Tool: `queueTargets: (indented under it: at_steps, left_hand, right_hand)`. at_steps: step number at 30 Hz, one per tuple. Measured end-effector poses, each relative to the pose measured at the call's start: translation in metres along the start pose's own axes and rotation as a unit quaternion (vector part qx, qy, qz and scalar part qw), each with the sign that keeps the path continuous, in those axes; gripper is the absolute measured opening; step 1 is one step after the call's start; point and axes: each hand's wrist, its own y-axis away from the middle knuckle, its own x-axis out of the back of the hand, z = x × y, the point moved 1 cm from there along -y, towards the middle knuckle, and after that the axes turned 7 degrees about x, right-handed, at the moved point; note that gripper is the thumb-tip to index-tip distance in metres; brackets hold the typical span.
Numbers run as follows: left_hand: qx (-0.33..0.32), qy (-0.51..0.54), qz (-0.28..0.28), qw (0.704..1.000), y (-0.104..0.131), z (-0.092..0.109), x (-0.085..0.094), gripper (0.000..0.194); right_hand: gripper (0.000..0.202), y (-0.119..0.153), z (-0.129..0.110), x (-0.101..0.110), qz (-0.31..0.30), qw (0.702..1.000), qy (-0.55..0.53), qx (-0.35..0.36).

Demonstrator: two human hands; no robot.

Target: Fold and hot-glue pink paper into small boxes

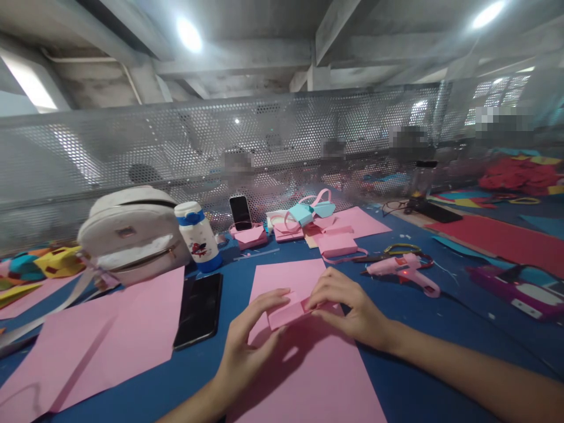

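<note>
A small folded pink paper box (288,315) is held just above a large pink sheet (326,376) at the centre. My left hand (251,338) holds its left end, with the thumb along the near side and the fingers on the far side. At its right end, the fingers and thumb of my right hand (348,305) pinch the paper edge. To the right lies a pink glue gun (403,270), beside scissors (388,255). Finished-looking small pink paper bags (338,244) stand beyond the sheet.
On the left are a black phone (199,310), a white bottle (198,238), a white backpack (132,235) and pink sheets (118,335). A purple tool (520,294) and red paper (506,235) lie right. A perforated metal screen (286,135) borders the back.
</note>
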Motion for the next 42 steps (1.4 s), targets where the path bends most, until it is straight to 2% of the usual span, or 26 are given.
queueTargets:
  at_steps: [5, 13, 20, 28, 42]
  left_hand:
    - [-0.006, -0.004, 0.001, 1.000, 0.0005, 0.0015, -0.0007, 0.030]
    - [0.000, 0.003, -0.004, 1.000, 0.0004, 0.0015, 0.0000, 0.032]
    - [0.016, 0.005, 0.010, 1.000, 0.0025, -0.0041, 0.0017, 0.045]
    - [-0.047, -0.032, -0.023, 0.998, -0.0006, -0.0017, 0.0049, 0.025]
    - [-0.044, -0.030, -0.014, 0.998, -0.0001, -0.0016, 0.0049, 0.026]
  right_hand:
    - [0.013, -0.0011, 0.0001, 0.0018, -0.018, 1.000, 0.001, -0.007]
    - [0.010, -0.0010, -0.0007, 0.0023, -0.011, 1.000, -0.008, -0.006]
    - [0.014, -0.0019, -0.0023, 0.0017, -0.003, 1.000, -0.001, 0.000]
    - [0.014, -0.0011, -0.0018, 0.0013, -0.007, 1.000, -0.005, -0.008]
    - [0.023, 0.0004, -0.0016, 0.0009, -0.029, 0.997, -0.042, -0.053]
